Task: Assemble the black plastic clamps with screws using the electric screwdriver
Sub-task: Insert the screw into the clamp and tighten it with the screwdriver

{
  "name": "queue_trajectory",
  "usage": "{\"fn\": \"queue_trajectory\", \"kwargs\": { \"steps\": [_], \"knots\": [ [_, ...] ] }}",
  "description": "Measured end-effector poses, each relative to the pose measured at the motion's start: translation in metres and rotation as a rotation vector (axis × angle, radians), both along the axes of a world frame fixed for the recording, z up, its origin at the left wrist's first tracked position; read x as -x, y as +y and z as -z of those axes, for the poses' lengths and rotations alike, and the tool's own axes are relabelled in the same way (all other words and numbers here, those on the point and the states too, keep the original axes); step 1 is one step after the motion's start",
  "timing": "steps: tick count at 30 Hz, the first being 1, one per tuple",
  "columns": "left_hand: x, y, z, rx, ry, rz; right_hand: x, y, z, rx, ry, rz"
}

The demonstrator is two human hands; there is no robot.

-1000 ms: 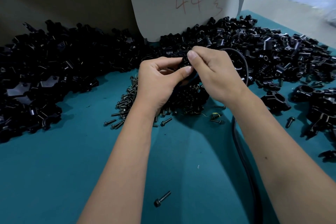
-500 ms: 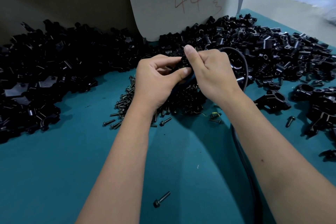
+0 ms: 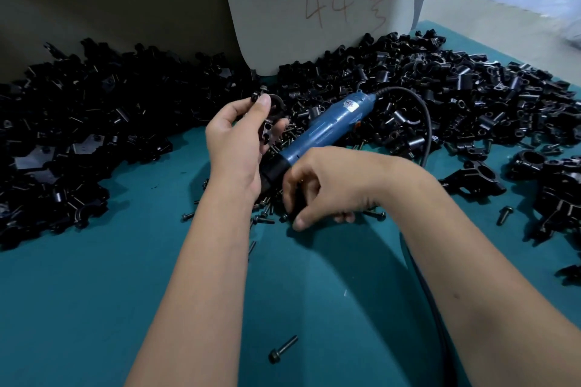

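Two hands work over the teal worktop [image 3: 94,308]; the left hand [image 3: 239,141] pinches a black plastic clamp [image 3: 271,122] between thumb and fingertips, raised above the screw pile [image 3: 267,214]; the right hand [image 3: 323,188] has its grip curled, reaching among loose screws, though whether it holds one I cannot tell. The blue electric screwdriver [image 3: 323,132] lies between the hands. The clamp looks light, stiff and smooth; best held by its flat flanks, leaving the screw holes clear.
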State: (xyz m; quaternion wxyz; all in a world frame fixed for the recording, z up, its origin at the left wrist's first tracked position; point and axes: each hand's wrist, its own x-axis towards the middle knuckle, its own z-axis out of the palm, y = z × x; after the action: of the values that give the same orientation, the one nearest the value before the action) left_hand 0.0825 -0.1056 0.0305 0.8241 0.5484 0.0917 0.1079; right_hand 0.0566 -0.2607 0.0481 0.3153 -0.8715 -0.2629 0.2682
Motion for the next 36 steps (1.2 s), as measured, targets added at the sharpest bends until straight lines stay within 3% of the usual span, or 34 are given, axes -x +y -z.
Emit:
{"fn": "queue_trajectory", "kwargs": {
  "steps": [5, 9, 11, 15, 19, 22, 27, 36],
  "knots": [
    [0.0, 0.004, -0.001, 0.088, 0.039, 0.051, 0.0, 0.018, 0.007, 0.112, -0.305, 0.014],
    [0.0, 0.002, 0.001, 0.036, 0.03, 0.093, -0.001, 0.024, 0.011, 0.123, -0.328, -0.022],
    [0.001, 0.002, 0.001, 0.02, 0.023, 0.09, -0.001, 0.021, 0.01, 0.079, -0.24, -0.035],
    [0.003, 0.002, -0.002, 0.009, 0.001, 0.119, 0.0, 0.001, 0.001, -0.336, -0.061, 0.098],
    [0.007, 0.001, -0.006, -0.032, -0.032, 0.186, -0.008, -0.014, -0.003, -0.876, -0.181, 0.469],
    [0.009, 0.001, -0.008, -0.016, -0.053, 0.247, -0.014, -0.017, 0.002, -1.037, -0.331, 0.676],
    [0.012, -0.001, -0.01, -0.044, -0.105, 0.368, -0.016, -0.015, 0.006, -1.066, -0.431, 0.716],
    [0.015, -0.002, -0.01, -0.104, -0.106, 0.394, -0.017, -0.021, 0.008, -0.826, -0.489, 0.654]
  ]
}}
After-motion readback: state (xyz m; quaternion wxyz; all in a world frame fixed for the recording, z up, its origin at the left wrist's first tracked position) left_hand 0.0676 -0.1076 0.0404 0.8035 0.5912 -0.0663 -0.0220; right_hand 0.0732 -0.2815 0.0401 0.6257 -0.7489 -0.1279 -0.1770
